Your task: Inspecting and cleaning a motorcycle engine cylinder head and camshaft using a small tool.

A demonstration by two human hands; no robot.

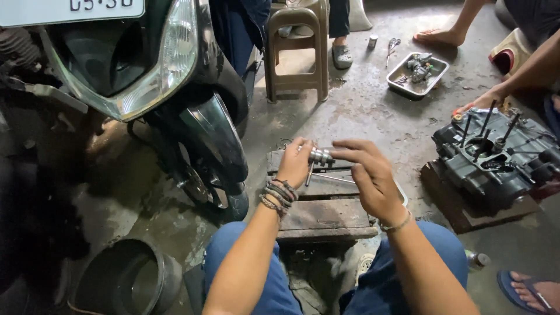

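Both hands pinch one small metal shaft part (320,156): left hand (294,163) closed around its end, right hand (367,175) fingertips pressed on the other. Below the grip lies one wooden block (326,213) on wet concrete floor (373,111); left of it, one scooter (169,87).

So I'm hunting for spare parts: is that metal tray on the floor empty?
Not empty: the metal tray holds several small grey metal parts piled in its middle.
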